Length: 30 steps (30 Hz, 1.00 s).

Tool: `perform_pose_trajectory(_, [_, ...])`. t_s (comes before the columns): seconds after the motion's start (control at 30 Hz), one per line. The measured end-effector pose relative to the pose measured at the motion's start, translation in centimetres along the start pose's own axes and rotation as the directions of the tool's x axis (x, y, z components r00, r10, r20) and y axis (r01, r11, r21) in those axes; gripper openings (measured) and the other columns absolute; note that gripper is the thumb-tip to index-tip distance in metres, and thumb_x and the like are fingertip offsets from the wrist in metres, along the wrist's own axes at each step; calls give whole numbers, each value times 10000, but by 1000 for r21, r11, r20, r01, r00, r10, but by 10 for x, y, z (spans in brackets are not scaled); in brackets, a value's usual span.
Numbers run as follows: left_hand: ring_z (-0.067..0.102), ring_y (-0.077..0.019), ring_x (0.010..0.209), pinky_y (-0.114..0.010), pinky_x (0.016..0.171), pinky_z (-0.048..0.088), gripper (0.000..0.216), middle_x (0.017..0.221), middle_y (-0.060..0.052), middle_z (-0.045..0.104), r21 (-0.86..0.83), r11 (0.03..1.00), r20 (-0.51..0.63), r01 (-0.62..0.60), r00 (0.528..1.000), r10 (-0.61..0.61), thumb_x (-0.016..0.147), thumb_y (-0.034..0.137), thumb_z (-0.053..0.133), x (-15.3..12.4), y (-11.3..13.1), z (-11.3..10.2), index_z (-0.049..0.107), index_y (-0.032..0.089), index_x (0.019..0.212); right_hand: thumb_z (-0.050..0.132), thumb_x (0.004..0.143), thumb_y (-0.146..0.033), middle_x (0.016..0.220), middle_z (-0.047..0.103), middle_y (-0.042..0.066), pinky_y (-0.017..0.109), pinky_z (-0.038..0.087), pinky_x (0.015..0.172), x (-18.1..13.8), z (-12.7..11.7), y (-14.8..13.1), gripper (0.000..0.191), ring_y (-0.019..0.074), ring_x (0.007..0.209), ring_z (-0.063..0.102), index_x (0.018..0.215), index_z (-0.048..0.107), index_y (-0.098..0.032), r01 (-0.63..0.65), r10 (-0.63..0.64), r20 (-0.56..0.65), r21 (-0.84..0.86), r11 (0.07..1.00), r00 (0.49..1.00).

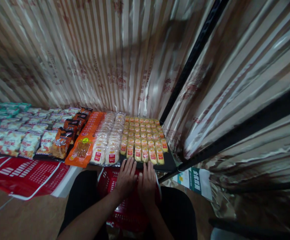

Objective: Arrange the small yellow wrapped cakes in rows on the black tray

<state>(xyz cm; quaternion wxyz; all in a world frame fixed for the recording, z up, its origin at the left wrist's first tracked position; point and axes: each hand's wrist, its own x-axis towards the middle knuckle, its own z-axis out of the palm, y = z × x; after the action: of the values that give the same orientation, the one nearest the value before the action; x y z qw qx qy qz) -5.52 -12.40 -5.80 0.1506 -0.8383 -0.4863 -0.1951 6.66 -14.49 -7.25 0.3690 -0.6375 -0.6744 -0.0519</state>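
Note:
My left hand [126, 179] and my right hand [147, 183] lie side by side, fingers stretched out flat, at the front edge of a dark shelf [168, 163]. Their fingertips reach the front row of small yellow snack packets [142, 138], which fill the shelf's right end in several neat rows. Neither hand holds anything. Both hands hover over a red plastic basket [125, 203] that rests on my lap.
Left of the yellow packets lie rows of clear-wrapped white packets [108, 138], orange pretzel-stick packets [86, 138], dark orange bags [65, 138] and white snack bags [22, 140]. A striped satin curtain [97, 56] hangs behind. A black frame post [192, 56] rises at the right. A red printed sheet [27, 175] hangs below.

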Motion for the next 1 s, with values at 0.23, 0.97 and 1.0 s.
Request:
perform_pose_trajectory(0.23, [276, -252, 1384, -460, 1116, 286, 434, 1419, -142, 438, -78, 997, -38, -5, 999, 2, 920, 222, 342, -3, -5, -3, 458, 77, 1312, 300, 924, -222, 1461, 348, 219, 518, 302, 1070, 4, 8, -13, 482, 263, 1414, 196, 1375, 366, -64, 73, -73, 10, 17, 997, 997])
perform_pose_trajectory(0.97, [385, -195, 1323, -323, 1078, 358, 360, 1320, -88, 551, -266, 960, 162, -83, 978, 130, 851, 177, 437, -78, -31, 2, 557, 128, 1186, 325, 860, -203, 1052, 676, 189, 393, 497, 827, -85, 37, 8, 381, 256, 987, 631, 1036, 645, -94, -275, 281, 430, -79, 958, 858])
perform_pose_trajectory(1.0, [433, -187, 1284, -315, 1055, 382, 339, 1277, -82, 583, -251, 965, 183, -74, 975, 122, 842, 171, 434, -82, -33, 8, 581, 145, 1146, 346, 846, -181, 975, 702, 173, 347, 509, 761, -90, 38, 12, 360, 236, 895, 662, 979, 673, -109, -246, 284, 541, -143, 959, 792])
